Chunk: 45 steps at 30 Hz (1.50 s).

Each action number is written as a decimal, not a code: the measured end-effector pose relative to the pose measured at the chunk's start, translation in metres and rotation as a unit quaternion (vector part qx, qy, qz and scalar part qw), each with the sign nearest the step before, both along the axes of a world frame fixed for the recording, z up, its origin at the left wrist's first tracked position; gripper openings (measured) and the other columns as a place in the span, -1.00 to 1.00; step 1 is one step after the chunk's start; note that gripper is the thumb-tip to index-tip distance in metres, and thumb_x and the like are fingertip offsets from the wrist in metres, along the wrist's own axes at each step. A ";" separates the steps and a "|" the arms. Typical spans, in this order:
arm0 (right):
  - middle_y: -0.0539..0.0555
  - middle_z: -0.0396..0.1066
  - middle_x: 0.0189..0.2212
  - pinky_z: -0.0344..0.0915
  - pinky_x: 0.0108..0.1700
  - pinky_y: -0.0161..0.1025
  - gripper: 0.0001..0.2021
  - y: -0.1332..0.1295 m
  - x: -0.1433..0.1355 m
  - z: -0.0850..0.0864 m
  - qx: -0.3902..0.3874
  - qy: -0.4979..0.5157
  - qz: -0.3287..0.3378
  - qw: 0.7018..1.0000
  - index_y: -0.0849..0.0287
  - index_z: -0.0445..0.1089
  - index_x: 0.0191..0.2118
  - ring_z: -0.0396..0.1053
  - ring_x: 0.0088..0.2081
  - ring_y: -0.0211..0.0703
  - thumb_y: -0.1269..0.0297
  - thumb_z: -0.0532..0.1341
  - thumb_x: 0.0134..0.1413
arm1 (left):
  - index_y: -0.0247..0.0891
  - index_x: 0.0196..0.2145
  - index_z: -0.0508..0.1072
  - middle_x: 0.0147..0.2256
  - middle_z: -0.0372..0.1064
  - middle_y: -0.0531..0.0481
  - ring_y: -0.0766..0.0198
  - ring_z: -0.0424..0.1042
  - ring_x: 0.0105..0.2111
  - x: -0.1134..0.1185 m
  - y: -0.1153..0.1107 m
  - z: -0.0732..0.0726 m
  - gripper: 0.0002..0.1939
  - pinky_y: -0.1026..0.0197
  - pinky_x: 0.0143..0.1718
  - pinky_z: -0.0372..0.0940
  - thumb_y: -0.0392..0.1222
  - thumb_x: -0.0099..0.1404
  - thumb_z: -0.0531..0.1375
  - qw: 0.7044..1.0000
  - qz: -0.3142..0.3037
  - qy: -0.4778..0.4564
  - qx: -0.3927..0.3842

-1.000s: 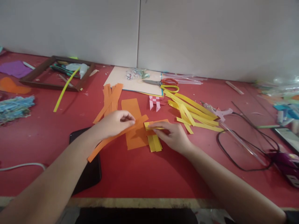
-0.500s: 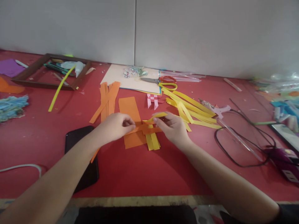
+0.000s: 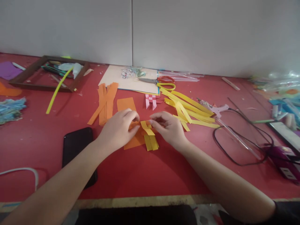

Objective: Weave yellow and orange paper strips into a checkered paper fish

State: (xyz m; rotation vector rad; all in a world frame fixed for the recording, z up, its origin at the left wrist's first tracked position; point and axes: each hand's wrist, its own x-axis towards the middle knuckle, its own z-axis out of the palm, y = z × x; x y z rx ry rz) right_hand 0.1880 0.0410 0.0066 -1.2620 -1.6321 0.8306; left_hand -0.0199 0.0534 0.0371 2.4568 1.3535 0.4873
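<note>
Yellow paper strips cross orange strips in a small weave between my hands. One yellow strip now lies folded down toward me across the weave. My left hand is closed in a pinch on an orange paper strip at the weave's left side. At the opposite side my right hand has thumb and forefinger closed at the weave's upper right edge, where a bit of orange strip shows. An orange paper sheet lies flat beneath and behind my left fingers.
Behind the weave sits a pink checkered woven piece. Loose yellow strips, scissors and a glue gun with a cord lie right. Orange strips, a black phone and a brown frame are left.
The yellow strip that my right fingers held up to the right now lies folded down toward me over the weave. My left hand has come closer to the weave. The view has shifted slightly.
</note>
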 end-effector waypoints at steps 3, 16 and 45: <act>0.03 0.50 -0.38 0.39 -0.34 -0.25 -0.92 0.000 0.000 0.003 0.033 -0.055 0.002 0.998 0.13 0.47 -0.29 0.44 -0.37 -0.23 0.27 0.25 0.11 | -0.20 -0.15 0.28 -0.17 0.35 -0.07 0.08 0.36 -0.12 0.001 0.001 -0.004 -0.84 0.10 -0.15 0.27 -0.25 0.30 0.15 0.998 -0.062 -0.003 -0.003; 0.07 0.44 -0.35 0.35 -0.26 -0.21 -0.85 -0.005 0.023 0.006 0.091 -0.241 0.090 0.962 0.12 0.38 -0.24 0.41 -0.28 -0.15 0.45 0.13 0.09 | -0.24 -0.12 0.36 -0.13 0.42 -0.11 0.14 0.35 -0.13 0.001 -0.001 -0.001 -0.79 0.10 -0.09 0.28 -0.38 0.33 0.02 0.988 -0.140 -0.060 0.029; 0.08 0.45 -0.31 0.37 -0.22 -0.22 -0.87 -0.004 0.023 0.002 0.067 -0.242 0.103 0.962 0.14 0.37 -0.24 0.41 -0.28 -0.18 0.49 0.16 0.11 | -0.18 -0.08 0.33 -0.21 0.50 -0.03 0.19 0.50 -0.27 -0.003 -0.006 -0.003 -0.78 0.23 -0.34 0.27 -0.28 0.35 -0.01 0.994 -0.099 -0.007 0.049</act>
